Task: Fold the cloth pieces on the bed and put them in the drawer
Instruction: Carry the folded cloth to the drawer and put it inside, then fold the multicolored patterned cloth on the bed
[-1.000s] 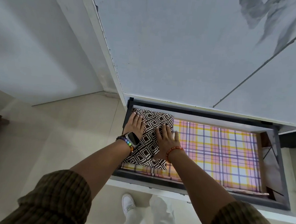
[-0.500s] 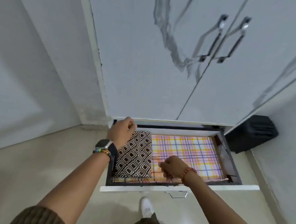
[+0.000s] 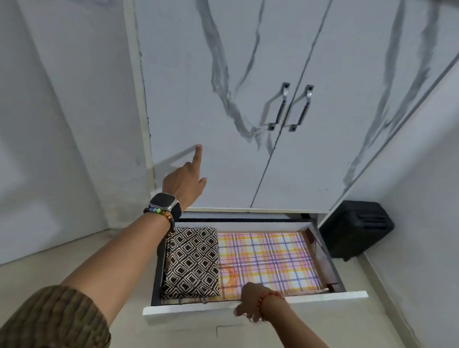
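Observation:
A folded cloth (image 3: 192, 263) with a black-and-white diamond print lies flat in the left end of the open drawer (image 3: 322, 300). A pink and yellow plaid liner (image 3: 268, 260) covers the drawer's bottom. My left hand (image 3: 186, 177) is raised above the drawer, its straight index finger touching the wardrobe door (image 3: 230, 65); it holds nothing. My right hand (image 3: 252, 301) grips the top edge of the white drawer front, fingers curled over it. Neither hand touches the cloth.
Two metal door handles (image 3: 291, 107) sit at the seam of the marble-patterned wardrobe doors above the drawer. A black box (image 3: 355, 228) stands on the floor to the drawer's right, against the wall. Pale floor tiles (image 3: 53, 264) lie to the left.
Both hands lifted off the folded cloth. The left hand rose to the wardrobe door, and the right hand drew back to the drawer's front edge. The view pulled back and up.

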